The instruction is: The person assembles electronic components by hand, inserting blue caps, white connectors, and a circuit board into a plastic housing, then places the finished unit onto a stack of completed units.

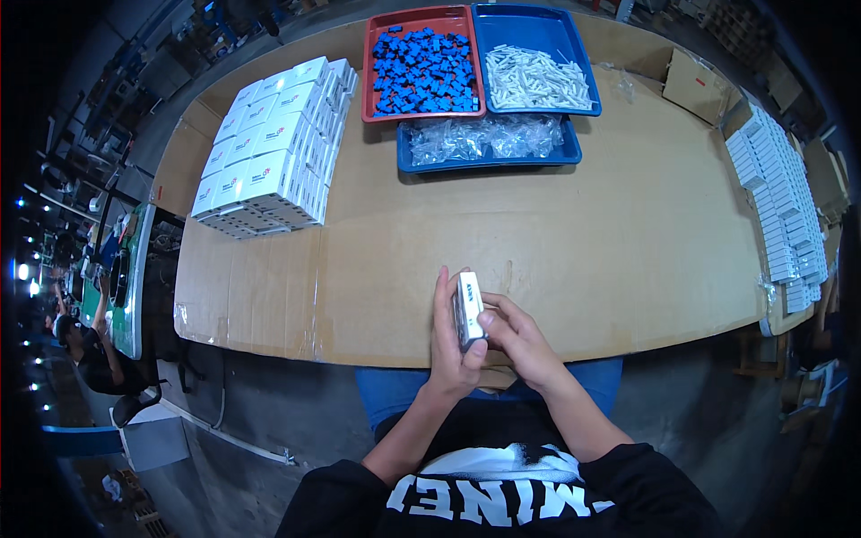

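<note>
Here at the tabletop, the person holds a small white box above the six o'clock edge. The left hand has its fingers grasping the box along its nine o'clock side; the right hand grips it from three o'clock, thumb on the box. From the box, stacked white cartons stand at ten o'clock. Near twelve sit a red tray of blue pieces, a blue tray of white sticks and, nearer, another blue tray holding clear plastic bags.
</note>
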`<state>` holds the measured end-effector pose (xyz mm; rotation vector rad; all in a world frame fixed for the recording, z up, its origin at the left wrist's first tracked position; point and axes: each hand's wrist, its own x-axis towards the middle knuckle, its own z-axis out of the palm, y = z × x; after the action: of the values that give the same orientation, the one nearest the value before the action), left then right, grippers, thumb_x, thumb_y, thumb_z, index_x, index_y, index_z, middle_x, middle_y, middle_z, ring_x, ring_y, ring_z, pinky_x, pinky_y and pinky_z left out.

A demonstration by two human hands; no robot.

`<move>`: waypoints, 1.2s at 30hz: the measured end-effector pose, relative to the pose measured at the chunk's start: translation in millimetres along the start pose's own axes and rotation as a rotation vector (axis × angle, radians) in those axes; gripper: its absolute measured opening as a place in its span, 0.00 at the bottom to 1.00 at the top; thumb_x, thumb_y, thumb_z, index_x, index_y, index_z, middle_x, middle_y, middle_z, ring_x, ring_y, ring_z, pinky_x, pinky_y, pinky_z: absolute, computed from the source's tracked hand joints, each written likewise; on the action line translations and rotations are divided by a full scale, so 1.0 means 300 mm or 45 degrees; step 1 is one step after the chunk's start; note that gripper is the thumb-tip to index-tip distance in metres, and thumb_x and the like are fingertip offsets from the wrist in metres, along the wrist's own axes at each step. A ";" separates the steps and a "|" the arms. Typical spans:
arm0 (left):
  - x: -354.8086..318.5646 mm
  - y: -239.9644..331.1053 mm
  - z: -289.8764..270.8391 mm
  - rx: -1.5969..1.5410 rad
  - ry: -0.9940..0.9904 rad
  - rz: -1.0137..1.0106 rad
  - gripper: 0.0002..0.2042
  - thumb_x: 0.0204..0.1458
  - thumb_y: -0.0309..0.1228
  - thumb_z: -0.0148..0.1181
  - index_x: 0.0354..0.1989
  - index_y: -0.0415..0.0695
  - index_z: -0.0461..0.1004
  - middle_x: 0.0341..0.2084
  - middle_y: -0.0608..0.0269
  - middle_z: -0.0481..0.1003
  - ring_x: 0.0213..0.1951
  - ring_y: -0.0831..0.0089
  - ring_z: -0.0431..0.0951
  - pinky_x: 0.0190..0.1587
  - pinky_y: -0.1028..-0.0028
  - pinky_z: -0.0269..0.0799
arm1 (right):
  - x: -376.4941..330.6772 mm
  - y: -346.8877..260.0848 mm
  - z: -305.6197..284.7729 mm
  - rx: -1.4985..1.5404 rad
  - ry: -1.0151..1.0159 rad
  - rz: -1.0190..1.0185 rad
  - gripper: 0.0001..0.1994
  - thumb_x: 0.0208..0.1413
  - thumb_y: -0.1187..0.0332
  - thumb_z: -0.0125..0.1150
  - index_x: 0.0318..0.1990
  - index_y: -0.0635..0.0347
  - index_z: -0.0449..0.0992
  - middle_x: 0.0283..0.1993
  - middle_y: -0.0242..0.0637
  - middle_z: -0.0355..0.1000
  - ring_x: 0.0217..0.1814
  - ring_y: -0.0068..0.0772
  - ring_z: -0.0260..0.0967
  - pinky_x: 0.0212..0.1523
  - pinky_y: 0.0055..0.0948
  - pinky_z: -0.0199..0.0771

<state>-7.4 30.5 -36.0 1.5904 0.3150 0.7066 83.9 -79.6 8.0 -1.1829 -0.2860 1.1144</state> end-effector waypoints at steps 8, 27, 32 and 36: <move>0.003 -0.013 0.002 0.297 0.195 0.169 0.59 0.52 0.80 0.41 0.70 0.28 0.56 0.58 0.43 0.65 0.58 0.59 0.72 0.61 0.61 0.68 | -0.018 0.064 0.081 -0.050 0.046 -0.213 0.29 0.67 0.72 0.61 0.73 0.67 0.60 0.67 0.47 0.68 0.65 0.30 0.71 0.66 0.30 0.69; -0.032 0.029 0.043 0.027 0.354 0.269 0.43 0.60 0.62 0.36 0.59 0.24 0.66 0.53 0.41 0.67 0.54 0.56 0.72 0.58 0.60 0.68 | -0.097 0.079 0.090 -0.516 0.041 -0.572 0.25 0.72 0.72 0.51 0.73 0.70 0.63 0.68 0.49 0.68 0.64 0.32 0.69 0.63 0.28 0.69; -0.042 0.035 0.041 -0.034 0.298 0.169 0.45 0.59 0.64 0.37 0.62 0.26 0.64 0.55 0.41 0.66 0.57 0.56 0.71 0.60 0.60 0.66 | -0.102 0.070 0.083 -0.578 0.049 -0.630 0.24 0.73 0.69 0.49 0.72 0.69 0.63 0.67 0.48 0.69 0.63 0.34 0.71 0.62 0.29 0.69; -0.039 0.015 0.049 -0.147 0.214 0.071 0.55 0.57 0.71 0.43 0.75 0.28 0.48 0.62 0.42 0.63 0.64 0.56 0.68 0.66 0.58 0.63 | -0.073 0.057 0.045 -0.482 0.076 -0.444 0.25 0.73 0.67 0.52 0.73 0.67 0.63 0.65 0.44 0.68 0.58 0.32 0.72 0.57 0.25 0.72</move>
<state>-8.5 11.3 -34.9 1.4377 0.3479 0.8886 54.9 -90.2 6.8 -1.4306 -0.6521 0.7351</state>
